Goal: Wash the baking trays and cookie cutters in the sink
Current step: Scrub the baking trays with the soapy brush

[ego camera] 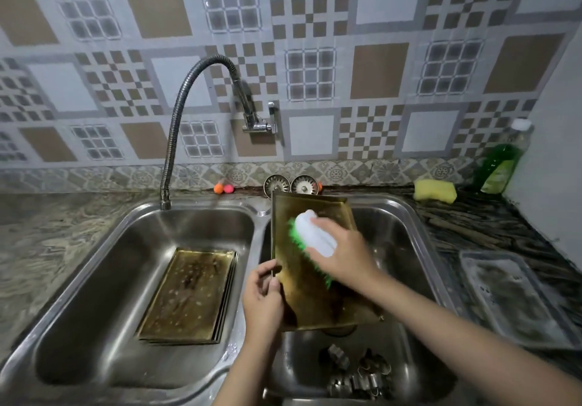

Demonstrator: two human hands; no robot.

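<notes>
A brown stained baking tray (318, 298) stands tilted in the right basin of the double sink (261, 235), its far edge leaning on the back rim. The left hand (263, 298) pinches its left edge with curled fingers. The right hand (341, 253) grips a white scrub brush (315, 235) with green bristles and presses it on the tray. Below the tray, metal cookie cutters (359, 374) lie on the basin floor, partly hidden by the left forearm. A stack of more baking trays (189, 295) lies flat in the left basin under the flexible faucet (176, 122). Two sink strainers (289, 184) stand behind the tray. At right are a yellow sponge (434, 189), a green dish soap bottle (504, 156) and a soapy metal tray (516, 298) on the counter.
</notes>
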